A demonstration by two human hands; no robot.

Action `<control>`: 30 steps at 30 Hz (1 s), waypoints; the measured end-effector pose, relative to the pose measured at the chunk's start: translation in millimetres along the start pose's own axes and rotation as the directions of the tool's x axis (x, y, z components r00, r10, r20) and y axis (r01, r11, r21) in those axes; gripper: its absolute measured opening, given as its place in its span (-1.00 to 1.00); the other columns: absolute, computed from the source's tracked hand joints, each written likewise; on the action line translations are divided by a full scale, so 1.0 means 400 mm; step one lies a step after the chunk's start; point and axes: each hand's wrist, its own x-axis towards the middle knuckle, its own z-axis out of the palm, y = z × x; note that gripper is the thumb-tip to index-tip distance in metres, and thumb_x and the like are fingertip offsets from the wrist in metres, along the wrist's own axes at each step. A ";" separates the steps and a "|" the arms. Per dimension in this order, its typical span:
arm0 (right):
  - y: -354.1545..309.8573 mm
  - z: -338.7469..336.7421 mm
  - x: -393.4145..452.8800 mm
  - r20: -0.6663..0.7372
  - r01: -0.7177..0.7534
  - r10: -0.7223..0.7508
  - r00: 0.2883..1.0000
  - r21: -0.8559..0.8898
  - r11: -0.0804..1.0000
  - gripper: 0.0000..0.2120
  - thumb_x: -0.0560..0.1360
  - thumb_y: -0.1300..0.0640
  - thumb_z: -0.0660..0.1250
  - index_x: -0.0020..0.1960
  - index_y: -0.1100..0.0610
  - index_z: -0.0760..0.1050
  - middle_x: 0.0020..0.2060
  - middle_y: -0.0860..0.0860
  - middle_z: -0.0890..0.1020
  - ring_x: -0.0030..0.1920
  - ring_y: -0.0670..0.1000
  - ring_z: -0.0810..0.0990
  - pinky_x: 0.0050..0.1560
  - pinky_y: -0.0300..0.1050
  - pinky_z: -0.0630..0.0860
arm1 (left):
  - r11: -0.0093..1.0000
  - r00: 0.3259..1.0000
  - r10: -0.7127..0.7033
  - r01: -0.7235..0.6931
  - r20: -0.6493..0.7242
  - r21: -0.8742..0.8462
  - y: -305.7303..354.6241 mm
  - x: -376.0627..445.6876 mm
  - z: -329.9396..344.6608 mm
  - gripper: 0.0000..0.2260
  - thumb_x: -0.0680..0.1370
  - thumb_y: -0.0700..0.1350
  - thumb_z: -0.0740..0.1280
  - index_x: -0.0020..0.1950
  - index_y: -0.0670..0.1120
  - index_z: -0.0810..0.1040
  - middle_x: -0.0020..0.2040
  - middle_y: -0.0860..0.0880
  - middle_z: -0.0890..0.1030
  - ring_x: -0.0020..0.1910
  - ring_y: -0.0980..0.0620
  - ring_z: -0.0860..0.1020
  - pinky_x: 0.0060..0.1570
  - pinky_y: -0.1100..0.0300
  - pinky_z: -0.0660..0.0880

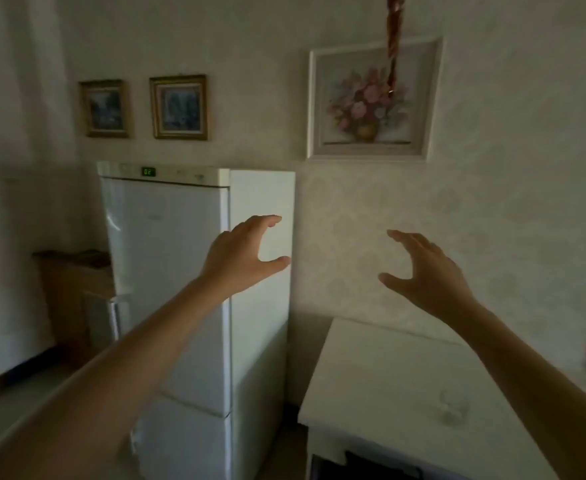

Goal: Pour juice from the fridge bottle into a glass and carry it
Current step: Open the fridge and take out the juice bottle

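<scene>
A tall white fridge stands ahead on the left with its doors closed and a green display near its top. The juice bottle is not in sight. A clear empty glass stands on the white table at the lower right. My left hand is raised in front of the fridge's right edge, fingers spread and curved, holding nothing. My right hand is raised in front of the wall, above the table's far end, also open with nothing in it.
A wooden cabinet sits left of the fridge. Three framed pictures hang on the pale wall, the largest a flower painting. A twisted reddish cord hangs from above. A narrow gap separates the fridge from the table.
</scene>
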 end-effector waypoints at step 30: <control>-1.237 1.123 0.483 0.297 0.554 -0.597 0.745 0.222 0.802 -0.45 0.45 -0.16 0.30 0.37 0.01 0.30 0.30 -0.01 0.46 0.27 0.03 0.43 0.20 0.05 0.42 | 0.803 0.886 -0.442 0.324 0.136 0.500 -1.443 -0.338 -0.322 -0.60 0.48 0.18 0.32 0.25 0.03 0.48 0.19 0.09 0.58 0.14 0.07 0.54 0.09 0.14 0.39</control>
